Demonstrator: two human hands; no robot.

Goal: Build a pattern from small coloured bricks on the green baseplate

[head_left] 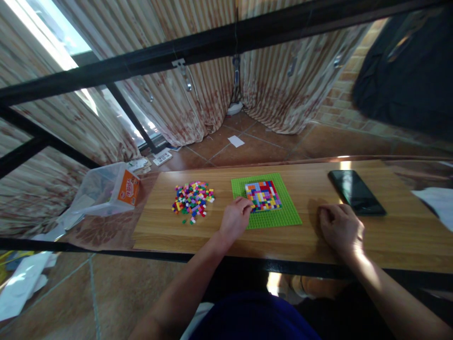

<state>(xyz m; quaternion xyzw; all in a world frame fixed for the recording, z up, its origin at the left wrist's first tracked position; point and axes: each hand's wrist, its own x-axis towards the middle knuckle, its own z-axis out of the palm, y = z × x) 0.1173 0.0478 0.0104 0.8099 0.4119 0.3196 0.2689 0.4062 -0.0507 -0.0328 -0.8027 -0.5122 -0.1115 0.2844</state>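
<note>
A green baseplate (279,217) lies on the wooden table (389,226), with a square patch of many-coloured small bricks (263,195) built on it. My left hand (236,218) rests at the plate's near left edge, fingers curled and pinched at the patch's corner; what they hold is too small to make out. A loose heap of coloured bricks (193,198) lies to its left. My right hand (340,227) rests on the table to the right of the plate, its fingers curled under with nothing visible in them.
A black phone (356,192) lies face up at the right. A clear plastic bag with an orange label (108,189) sits off the table's left end. Papers lie on the tiled floor. Black metal bars cross above.
</note>
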